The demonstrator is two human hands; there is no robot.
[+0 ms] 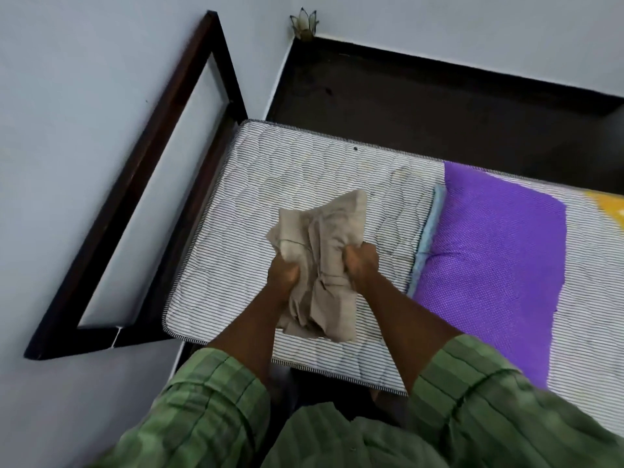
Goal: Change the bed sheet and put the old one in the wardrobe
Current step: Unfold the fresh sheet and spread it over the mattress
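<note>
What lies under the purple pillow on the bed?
The purple pillow rests on the bare striped mattress, with a light blue cloth showing along its near edge. How far that cloth runs beneath is hidden by the pillow.

Even, soft indoor light; wide-angle view.
No glare; faint shadows only. The dark wooden bed frame (141, 184) bows with lens distortion near the left edge. The crumpled beige cloth (320, 251) and green striped sleeves (209, 410) show slight blur.
</note>
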